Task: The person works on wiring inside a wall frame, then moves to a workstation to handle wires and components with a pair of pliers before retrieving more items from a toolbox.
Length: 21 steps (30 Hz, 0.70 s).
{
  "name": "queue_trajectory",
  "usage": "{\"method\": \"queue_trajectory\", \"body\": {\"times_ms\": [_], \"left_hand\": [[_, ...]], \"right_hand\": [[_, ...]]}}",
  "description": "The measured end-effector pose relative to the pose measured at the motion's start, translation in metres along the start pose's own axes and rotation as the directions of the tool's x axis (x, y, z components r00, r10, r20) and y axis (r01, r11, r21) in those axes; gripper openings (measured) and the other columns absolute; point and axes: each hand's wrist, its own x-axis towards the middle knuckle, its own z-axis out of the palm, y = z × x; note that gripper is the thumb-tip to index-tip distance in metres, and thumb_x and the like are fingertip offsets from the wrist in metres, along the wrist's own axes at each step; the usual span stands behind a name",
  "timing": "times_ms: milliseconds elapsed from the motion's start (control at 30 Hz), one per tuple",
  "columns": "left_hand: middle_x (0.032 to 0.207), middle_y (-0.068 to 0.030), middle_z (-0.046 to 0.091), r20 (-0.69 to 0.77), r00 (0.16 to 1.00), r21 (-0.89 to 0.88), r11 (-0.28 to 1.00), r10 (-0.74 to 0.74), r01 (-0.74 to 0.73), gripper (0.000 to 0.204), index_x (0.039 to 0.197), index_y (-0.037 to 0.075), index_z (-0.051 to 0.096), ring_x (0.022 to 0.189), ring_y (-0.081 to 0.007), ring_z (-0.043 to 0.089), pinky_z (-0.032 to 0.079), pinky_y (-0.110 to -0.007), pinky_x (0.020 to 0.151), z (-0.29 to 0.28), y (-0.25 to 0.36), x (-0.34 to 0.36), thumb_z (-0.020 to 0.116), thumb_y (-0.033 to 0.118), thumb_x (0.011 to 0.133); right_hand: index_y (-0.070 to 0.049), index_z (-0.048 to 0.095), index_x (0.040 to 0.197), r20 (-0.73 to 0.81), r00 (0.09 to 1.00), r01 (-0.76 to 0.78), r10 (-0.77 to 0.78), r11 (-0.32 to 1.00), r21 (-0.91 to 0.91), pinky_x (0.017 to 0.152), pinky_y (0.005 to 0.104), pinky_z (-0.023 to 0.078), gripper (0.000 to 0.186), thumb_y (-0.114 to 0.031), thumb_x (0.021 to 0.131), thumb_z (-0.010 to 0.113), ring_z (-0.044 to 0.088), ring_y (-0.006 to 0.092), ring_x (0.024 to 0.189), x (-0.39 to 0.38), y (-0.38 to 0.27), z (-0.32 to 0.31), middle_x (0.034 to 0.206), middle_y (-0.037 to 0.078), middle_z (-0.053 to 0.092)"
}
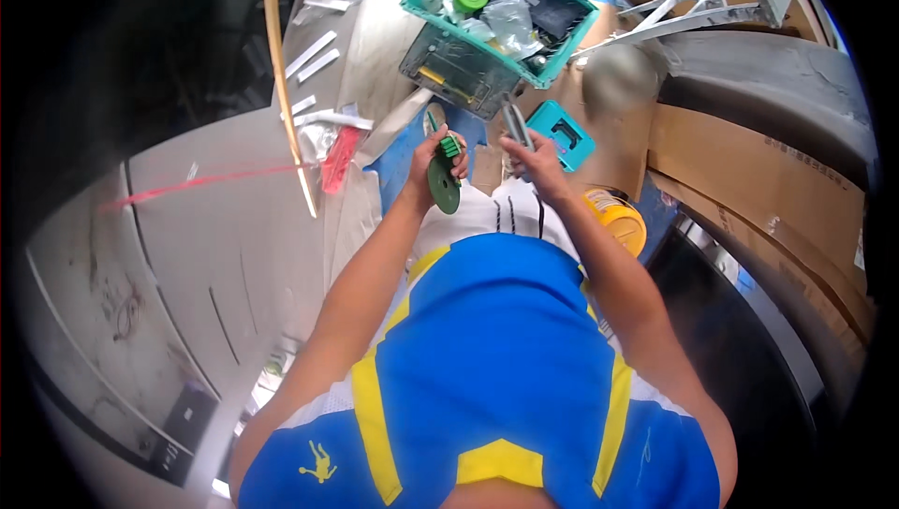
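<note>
My left hand [423,164] is closed on a dark green round disc [447,192] with a small hole in its middle. A brighter green ribbed piece [450,146] sits in the same hand, between the fingers. To its right, my right hand [536,162] is closed round a slim grey metal tool [516,125]. The tool points up and away from me, and I cannot make out its exact kind. The two hands are apart, in front of my white shorts. Just beyond my right hand lies a small teal case [566,137] with a dark handle.
An open teal toolbox [412,5] full of supplies stands ahead. A yellow bucket [626,228] is right of my right forearm, near large cardboard boxes [749,162]. On the left are a red tool [339,161], white strips [314,58] and a long wooden strip [277,50]. A metal ladder [698,17] is at far right.
</note>
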Motion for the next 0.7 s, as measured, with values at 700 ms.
{"method": "queue_trajectory", "body": {"times_ms": [700], "left_hand": [[0.063, -0.0013, 0.051, -0.4, 0.864, 0.188, 0.895, -0.306, 0.404, 0.049, 0.088, 0.01, 0.056, 0.049, -0.0138, 0.049, 0.042, -0.028, 0.046, -0.041, 0.058, 0.043, 0.048, 0.057, 0.095]], "right_hand": [[-0.007, 0.057, 0.092, -0.194, 0.973, 0.076, 0.124, 0.62, 0.781, 0.049, 0.0262, 0.041, 0.033, -0.035, 0.086, 0.074, 0.048, 0.0092, 0.054, 0.105, -0.039, 0.06, 0.066, -0.001, 0.049]]}}
